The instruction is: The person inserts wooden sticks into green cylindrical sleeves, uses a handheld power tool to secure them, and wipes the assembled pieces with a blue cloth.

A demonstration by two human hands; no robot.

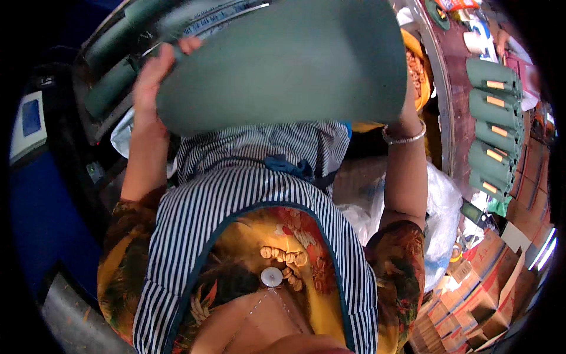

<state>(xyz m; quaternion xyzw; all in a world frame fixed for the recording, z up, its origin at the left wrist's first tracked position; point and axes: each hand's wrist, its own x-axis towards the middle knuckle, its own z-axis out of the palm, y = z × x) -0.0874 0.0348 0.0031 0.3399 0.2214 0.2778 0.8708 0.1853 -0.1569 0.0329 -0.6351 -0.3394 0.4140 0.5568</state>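
A large, smooth dark-green sheet [277, 71] is spread between my hands, raised in front of my striped apron and slightly curved. My left hand [154, 74] grips its left edge, with fingertips showing at the upper left corner. At the right edge, my right hand [409, 111] supports the other end; its fingers are hidden behind the sheet. A bracelet [404, 133] circles my right wrist. To the left of my left hand lie green rolls [112, 85] on a dark surface.
Several green rolls with orange labels [494, 130] stand in a row on the right-hand table [451, 76]. A yellow container [420, 97] holds small orange-brown pieces. Clear plastic wrapping [442, 218] bulges beside my right arm. Cardboard boxes [471, 289] are stacked lower right.
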